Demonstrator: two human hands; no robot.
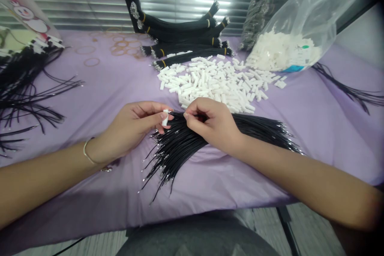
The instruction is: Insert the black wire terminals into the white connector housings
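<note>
Between the thumb and fingers of my left hand (132, 128) is a small white plastic connector housing (165, 117). My right hand (211, 122) pinches a thin black wire (177, 114), whose metal-tipped end points at the housing. Whether the tip sits inside the housing or just beside it I cannot tell. Under both hands lies a fanned bundle of loose black wires (183, 148) with silvery crimped ends, reaching out to the right past my right wrist. A heap of white connector housings (216, 82) spreads just behind my hands.
Rubber-banded black wire bundles (186, 42) are stacked at the back. A clear plastic bag (288, 44) of white housings stands back right. Wires with white housings (27, 72) lie at left beside a snowman-printed box (28, 8). Rubber bands (121, 46) lie on the purple cloth (105, 88).
</note>
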